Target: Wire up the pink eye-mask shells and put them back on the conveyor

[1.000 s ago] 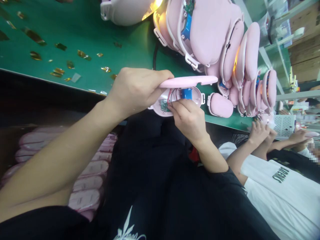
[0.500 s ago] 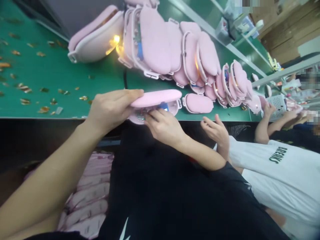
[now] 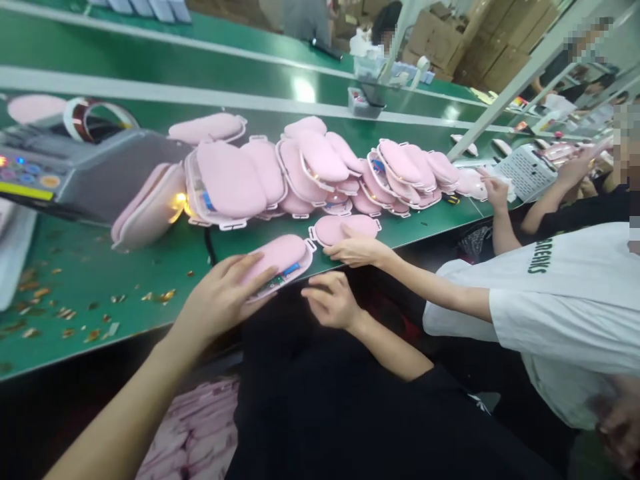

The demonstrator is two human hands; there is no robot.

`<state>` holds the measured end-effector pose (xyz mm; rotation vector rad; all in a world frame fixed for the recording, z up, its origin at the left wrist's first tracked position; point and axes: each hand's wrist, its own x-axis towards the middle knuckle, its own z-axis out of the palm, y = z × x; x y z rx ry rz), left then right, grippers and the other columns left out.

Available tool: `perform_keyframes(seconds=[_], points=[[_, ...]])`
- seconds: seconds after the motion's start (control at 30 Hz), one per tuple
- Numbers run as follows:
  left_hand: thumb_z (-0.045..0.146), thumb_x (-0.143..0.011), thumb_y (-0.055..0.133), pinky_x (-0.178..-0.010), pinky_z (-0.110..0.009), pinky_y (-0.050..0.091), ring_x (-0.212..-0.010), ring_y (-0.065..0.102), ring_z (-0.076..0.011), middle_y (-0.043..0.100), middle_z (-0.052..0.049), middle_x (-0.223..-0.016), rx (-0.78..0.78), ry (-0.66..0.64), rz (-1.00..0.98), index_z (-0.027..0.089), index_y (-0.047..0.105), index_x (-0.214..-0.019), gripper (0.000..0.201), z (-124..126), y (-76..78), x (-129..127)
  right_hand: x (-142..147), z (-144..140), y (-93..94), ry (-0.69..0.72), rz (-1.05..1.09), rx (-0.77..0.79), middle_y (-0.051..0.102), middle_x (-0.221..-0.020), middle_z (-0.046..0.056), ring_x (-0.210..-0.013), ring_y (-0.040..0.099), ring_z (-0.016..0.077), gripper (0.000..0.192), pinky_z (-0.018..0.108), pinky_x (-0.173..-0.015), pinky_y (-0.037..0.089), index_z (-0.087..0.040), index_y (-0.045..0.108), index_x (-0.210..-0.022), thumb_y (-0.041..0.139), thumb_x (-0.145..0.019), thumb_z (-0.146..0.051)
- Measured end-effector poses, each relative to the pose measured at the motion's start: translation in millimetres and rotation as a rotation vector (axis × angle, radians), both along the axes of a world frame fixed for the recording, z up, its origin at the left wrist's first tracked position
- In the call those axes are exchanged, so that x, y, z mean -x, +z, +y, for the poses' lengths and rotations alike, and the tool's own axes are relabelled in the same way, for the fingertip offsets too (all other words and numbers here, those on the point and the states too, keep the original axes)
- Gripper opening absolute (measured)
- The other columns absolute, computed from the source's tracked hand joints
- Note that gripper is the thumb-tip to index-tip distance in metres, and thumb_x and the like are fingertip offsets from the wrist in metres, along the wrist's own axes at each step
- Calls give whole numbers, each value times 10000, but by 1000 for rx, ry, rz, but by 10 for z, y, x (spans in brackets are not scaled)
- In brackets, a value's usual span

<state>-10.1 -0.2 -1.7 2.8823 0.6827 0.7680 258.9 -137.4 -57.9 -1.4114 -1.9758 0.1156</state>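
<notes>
A pink oval casing with strap loops (image 3: 283, 253) is tilted at the bench's front edge, its shell parted. A green circuit board and a blue cylinder (image 3: 291, 269) show in the gap. My left hand (image 3: 220, 293) grips its left end, fingers spread over the pink cover and the thumb side underneath. My right hand (image 3: 333, 303) is off the casing, just in front of the edge. Its fingers are loosely bent and apart, with nothing visible in them. Close by, a co-worker's hand (image 3: 357, 248) touches another pink casing (image 3: 333, 230) lying flat.
Several pink casings (image 3: 230, 177) are piled along the green bench (image 3: 150, 267), some with glowing lamps. A grey machine (image 3: 120, 167) with a tape roll (image 3: 83, 120) stands left. Gold tape scraps (image 3: 65, 312) litter the surface. Below are pink bundles (image 3: 200, 420).
My right hand has come out of the casing and moved down in front of the edge. The casing is tilted differently in my left hand. The co-worker's hand has reached the neighbouring casing. The view has shifted.
</notes>
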Motion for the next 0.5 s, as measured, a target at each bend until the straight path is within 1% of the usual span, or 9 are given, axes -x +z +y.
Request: perform_keyframes(seconds=[0.07, 0.17, 0.23, 0.27, 0.33, 0.37, 0.43, 0.47, 0.5], points=[[369, -965, 731, -1121, -577, 606, -1305, 667, -384, 634, -100, -1547, -71, -57, -8, 448, 512, -1603, 679, 48, 28, -40, 37, -159, -189, 26, 73, 102, 773, -1269, 108, -1221, 669, 264, 280, 474, -1082, 563, -283, 836, -1190, 690, -955, -238], [374, -946, 748, -1063, -530, 641, -1215, 702, -357, 702, -100, -1452, -160, -89, -18, 414, 579, -1554, 633, 136, 93, -145, 98, -451, -509, 34, 104, 151, 804, -1151, 88, -1044, 721, 240, 214, 426, -944, 614, -260, 847, -1032, 672, -921, -205], [352, -949, 735, -1034, -491, 652, -1163, 716, -332, 730, -98, -1399, -195, -88, -15, 392, 625, -1508, 571, 196, 124, -357, 128, -591, -695, 25, 112, 192, 809, -1091, 72, -926, 729, 210, 216, 381, -863, 627, -250, 839, -1001, 667, -898, -170], [354, -956, 725, -1033, -489, 649, -1160, 716, -330, 734, -102, -1390, -201, -80, -8, 380, 643, -1487, 538, 216, 135, -506, 136, -635, -770, 19, 120, 224, 810, -1089, 66, -897, 731, 199, 234, 365, -852, 632, -250, 838, -1026, 670, -891, -159], [416, -961, 715, -1065, -544, 625, -1224, 693, -369, 711, -129, -1436, -195, -54, 8, 346, 655, -1475, 522, 222, 168, -826, 134, -685, -886, 9, 137, 304, 814, -1141, 57, -908, 749, 190, 295, 346, -882, 642, -261, 834, -1125, 693, -884, -166], [469, -953, 719, -1093, -588, 602, -1279, 667, -401, 685, -143, -1482, -186, -42, 14, 331, 647, -1487, 556, 211, 205, -963, 127, -699, -928, 2, 149, 347, 814, -1180, 53, -948, 764, 194, 329, 342, -914, 645, -272, 828, -1176, 707, -884, -180], [562, -926, 730, -1150, -634, 555, -1367, 617, -436, 638, -143, -1555, -173, -44, 22, 324, 618, -1522, 651, 206, 364, -1136, 113, -720, -986, -21, 179, 431, 813, -1236, 44, -1047, 787, 214, 374, 344, -969, 650, -297, 814, -1244, 724, -891, -211], [582, -917, 729, -1166, -618, 548, -1372, 618, -424, 649, -119, -1548, -153, -43, 18, 343, 616, -1521, 658, 244, 496, -1174, 111, -727, -1001, -36, 198, 468, 817, -1236, 37, -1077, 795, 224, 378, 348, -981, 656, -312, 812, -1250, 728, -894, -219], [584, -921, 714, -1165, -586, 554, -1348, 637, -400, 684, -88, -1501, -117, -25, 5, 370, 627, -1500, 623, 333, 661, -1195, 116, -727, -1009, -53, 220, 501, 825, -1218, 27, -1087, 804, 232, 367, 355, -982, 663, -329, 815, -1236, 733, -894, -222]])
